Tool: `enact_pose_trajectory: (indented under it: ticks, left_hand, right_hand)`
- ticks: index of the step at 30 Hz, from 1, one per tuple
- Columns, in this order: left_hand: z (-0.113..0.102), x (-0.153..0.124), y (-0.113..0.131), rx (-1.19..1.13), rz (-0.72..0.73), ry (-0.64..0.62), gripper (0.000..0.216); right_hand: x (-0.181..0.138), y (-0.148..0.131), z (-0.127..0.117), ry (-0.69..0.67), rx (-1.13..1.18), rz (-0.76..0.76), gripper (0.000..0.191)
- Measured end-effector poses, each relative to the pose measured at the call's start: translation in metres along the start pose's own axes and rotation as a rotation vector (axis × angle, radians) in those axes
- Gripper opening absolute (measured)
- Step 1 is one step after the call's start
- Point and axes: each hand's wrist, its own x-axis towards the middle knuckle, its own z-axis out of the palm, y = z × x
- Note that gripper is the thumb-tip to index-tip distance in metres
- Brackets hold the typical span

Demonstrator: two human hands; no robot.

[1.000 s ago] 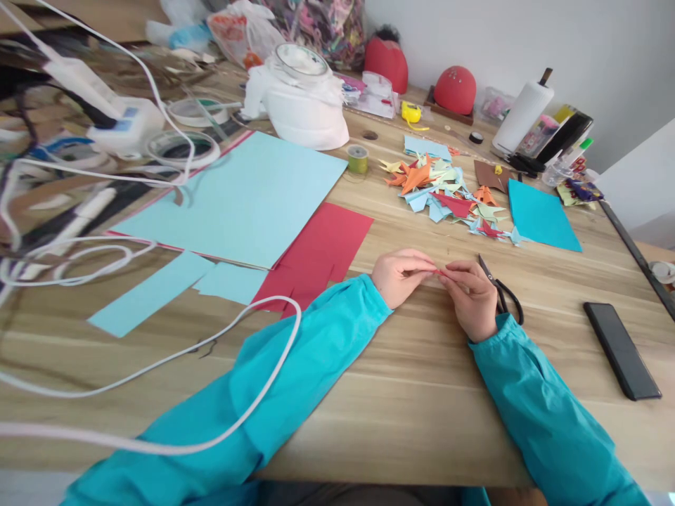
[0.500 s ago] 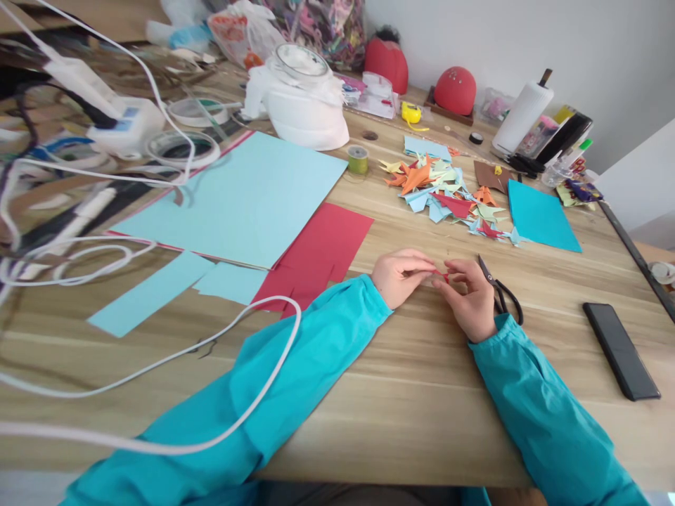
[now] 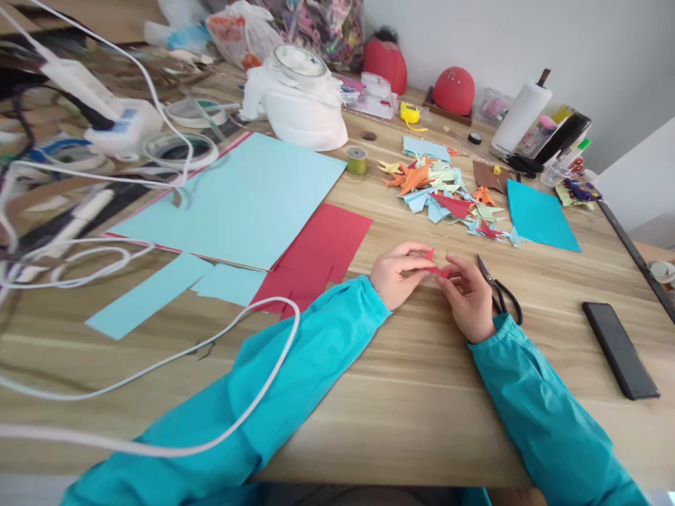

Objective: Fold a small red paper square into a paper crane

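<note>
Between my hands is a small folded piece of red paper [image 3: 436,269], with a pointed tip sticking up at its left. My left hand [image 3: 399,275] pinches its left side, and my right hand [image 3: 467,296] pinches the right end between thumb and fingers. Parts of the paper are hidden by the fingertips. Black-handled scissors [image 3: 500,289] lie on the table just right of my right hand. Beyond my hands rests a pile of folded paper figures [image 3: 437,186] in orange, red, pale green and light blue.
Light blue sheets [image 3: 237,197] and red paper [image 3: 332,242] lie at left. A white cable [image 3: 268,383] loops over my left sleeve. A phone [image 3: 619,349] lies at right, a teal sheet [image 3: 543,214] farther back. A thread spool [image 3: 357,160] stands beyond the blue sheets.
The red paper has turned in my fingers, so more of it shows and a pointed tip now stands up. Both hands keep nearly the same place and still pinch it.
</note>
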Motion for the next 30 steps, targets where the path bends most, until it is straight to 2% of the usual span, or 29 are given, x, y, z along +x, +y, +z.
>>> enact_pose_trajectory:
  ticks: [9, 12, 15, 20, 23, 27, 30]
  left_hand:
    - [0.0028, -0.0024, 0.0035, -0.037, 0.02, -0.048, 0.008]
    - [0.0032, -0.003, 0.0044, -0.044, -0.02, -0.039, 0.01]
    - [0.004, -0.0032, 0.0054, -0.085, -0.116, -0.02, 0.018]
    - [0.0051, 0.0002, 0.0067, -0.27, -0.379, 0.004, 0.027]
    - [0.005, 0.0031, 0.0076, -0.419, -0.554, 0.012, 0.037]
    - [0.0067, 0.0038, 0.009, -0.602, -0.65, 0.034, 0.036]
    - [0.0085, 0.0025, 0.0086, -0.671, -0.682, 0.01, 0.027]
  right_hand:
    - [0.0002, -0.0042, -0.0006, -0.015, 0.027, -0.018, 0.034]
    - [0.0006, -0.0038, 0.0002, -0.026, 0.077, 0.004, 0.039]
    - [0.0004, -0.0032, 0.0007, -0.064, 0.1, 0.044, 0.043]
    - [-0.0002, -0.0035, 0.0001, -0.106, 0.027, 0.077, 0.022]
    - [0.0004, -0.0035, -0.0001, -0.05, 0.047, 0.05, 0.016]
    - [0.001, -0.0022, -0.0007, 0.062, 0.053, -0.039, 0.014]
    - [0.0001, -0.0022, -0.0015, 0.036, 0.081, -0.026, 0.017]
